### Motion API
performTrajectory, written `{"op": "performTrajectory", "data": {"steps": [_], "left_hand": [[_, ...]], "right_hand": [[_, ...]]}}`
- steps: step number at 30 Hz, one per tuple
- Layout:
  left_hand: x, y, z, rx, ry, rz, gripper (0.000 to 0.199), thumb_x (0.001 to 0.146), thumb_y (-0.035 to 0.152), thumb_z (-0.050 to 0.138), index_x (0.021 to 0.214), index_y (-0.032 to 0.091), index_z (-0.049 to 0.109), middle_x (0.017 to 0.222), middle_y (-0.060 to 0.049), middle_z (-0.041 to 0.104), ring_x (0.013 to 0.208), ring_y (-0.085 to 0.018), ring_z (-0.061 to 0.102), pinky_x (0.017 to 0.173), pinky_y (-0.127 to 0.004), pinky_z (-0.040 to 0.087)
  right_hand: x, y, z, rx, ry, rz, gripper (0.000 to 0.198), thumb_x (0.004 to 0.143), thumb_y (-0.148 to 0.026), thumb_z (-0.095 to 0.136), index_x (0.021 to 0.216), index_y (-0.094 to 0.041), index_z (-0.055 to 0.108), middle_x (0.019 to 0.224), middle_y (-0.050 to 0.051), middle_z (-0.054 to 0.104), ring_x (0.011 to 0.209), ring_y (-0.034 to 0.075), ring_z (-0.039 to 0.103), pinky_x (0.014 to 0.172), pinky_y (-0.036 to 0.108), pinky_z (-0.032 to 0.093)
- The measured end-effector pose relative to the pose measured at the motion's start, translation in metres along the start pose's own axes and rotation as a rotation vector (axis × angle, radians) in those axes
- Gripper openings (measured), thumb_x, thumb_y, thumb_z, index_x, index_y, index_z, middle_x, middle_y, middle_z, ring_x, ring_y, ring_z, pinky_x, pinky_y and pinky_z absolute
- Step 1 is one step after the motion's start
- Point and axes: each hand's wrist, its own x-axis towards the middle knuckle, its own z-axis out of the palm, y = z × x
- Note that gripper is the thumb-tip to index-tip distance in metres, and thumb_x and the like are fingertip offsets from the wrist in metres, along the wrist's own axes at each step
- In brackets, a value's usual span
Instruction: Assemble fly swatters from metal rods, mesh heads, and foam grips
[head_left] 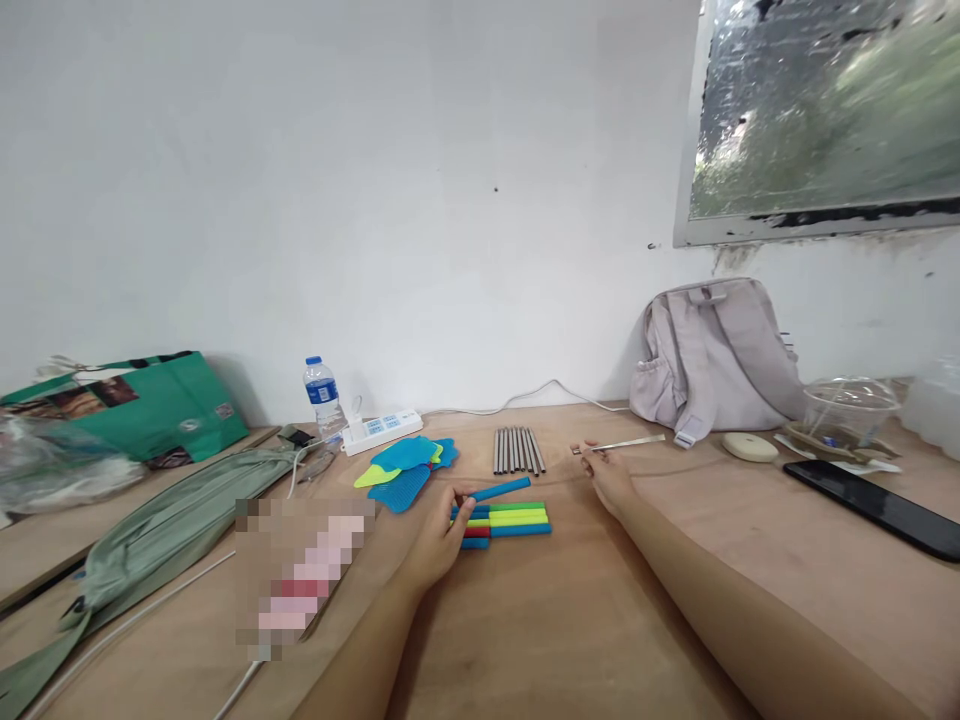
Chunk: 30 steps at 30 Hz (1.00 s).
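My left hand (pixel 444 530) is closed, with a blue tube (pixel 502 490) between thumb and fingers, its free end pointing right. Just below that hand lie several short blue, green, yellow and red tubes (pixel 519 518) in a stack, partly covered by the fingers. My right hand (pixel 609 476) pinches a thin, pale silvery rod (pixel 628 443) that extends to the right. A small piece shows at its left end by the fingertips, too small to name. Between the hands, farther back, several grey metal tubes (pixel 517 451) lie side by side. Flat blue and yellow-green mesh pieces (pixel 405 470) overlap at the left.
At the back left stand a water bottle (pixel 322 392) and a white power strip (pixel 382 430). A green bag (pixel 165 410), a grey-green cloth bag (pixel 180 520) and a blurred-out pink object (pixel 311 585) lie left. A backpack (pixel 712 360), plastic cup (pixel 851 408) and black phone (pixel 874 508) are right.
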Motion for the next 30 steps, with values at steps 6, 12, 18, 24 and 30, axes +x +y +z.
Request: {"op": "performTrajectory", "data": {"steps": [6,12,18,24,30], "left_hand": [[0.001,-0.003,0.0,0.022,0.011,0.012,0.025,0.086,0.04,0.033,0.075,0.02,0.043,0.07,0.002,0.043,0.067,-0.014,0.043,0.064,-0.026,0.037],[0.001,-0.006,-0.001,0.038,-0.005,-0.005,0.026,0.086,0.04,0.033,0.078,0.019,0.046,0.07,0.002,0.043,0.068,-0.014,0.043,0.065,-0.027,0.037],[0.001,-0.011,0.0,0.032,-0.029,-0.027,0.026,0.086,0.041,0.032,0.077,0.02,0.043,0.071,0.002,0.045,0.069,-0.015,0.044,0.066,-0.028,0.038],[0.0,-0.008,0.0,0.049,-0.035,-0.024,0.027,0.086,0.042,0.032,0.073,0.02,0.042,0.069,0.003,0.044,0.066,-0.014,0.044,0.063,-0.026,0.038],[-0.002,-0.007,0.002,0.057,-0.117,0.014,0.026,0.086,0.04,0.033,0.091,0.02,0.049,0.084,-0.001,0.053,0.081,-0.016,0.049,0.075,-0.028,0.04]], "right_hand": [[-0.032,-0.016,0.025,0.177,-0.204,0.087,0.027,0.053,-0.035,0.073,0.066,-0.019,0.056,0.076,0.002,0.067,0.059,0.011,0.053,0.057,0.025,0.042],[-0.057,-0.036,0.037,0.378,-0.486,0.19,0.031,0.071,-0.044,0.058,0.056,-0.017,0.061,0.074,0.003,0.065,0.064,0.013,0.056,0.064,0.026,0.044],[-0.061,-0.036,0.04,0.353,-0.524,0.196,0.036,0.075,-0.046,0.054,0.054,-0.017,0.061,0.072,0.002,0.063,0.061,0.012,0.055,0.061,0.026,0.043],[-0.064,-0.036,0.042,0.312,-0.566,0.245,0.033,0.074,-0.045,0.056,0.056,-0.017,0.06,0.07,0.002,0.062,0.06,0.012,0.054,0.06,0.026,0.044],[-0.069,-0.036,0.05,0.247,-0.524,0.278,0.02,0.063,-0.035,0.068,0.065,-0.018,0.057,0.065,-0.002,0.057,0.05,0.009,0.051,0.047,0.022,0.04]]}}
